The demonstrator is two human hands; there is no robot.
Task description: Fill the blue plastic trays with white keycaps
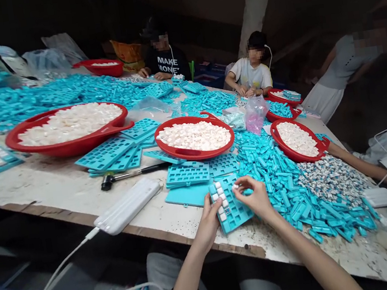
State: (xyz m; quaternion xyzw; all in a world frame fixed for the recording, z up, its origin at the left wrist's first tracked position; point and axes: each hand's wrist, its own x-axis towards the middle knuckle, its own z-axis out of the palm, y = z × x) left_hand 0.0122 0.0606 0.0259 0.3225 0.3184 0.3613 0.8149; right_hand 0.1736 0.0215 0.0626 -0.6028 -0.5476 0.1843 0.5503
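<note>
My left hand grips the left edge of a teal grid tray at the table's near edge, thumb on top. Several small white square pieces sit in the tray's left column. My right hand hovers over the tray's right part, fingers pinched on one small white piece. Flat teal trays lie stacked just beyond. A red bowl of white pieces stands behind them.
A large red bowl of white pieces is at left, another at right. A heap of teal strips lies right of my hands. A white power bank with cable and a hammer lie at left. Other people work along the far and right sides.
</note>
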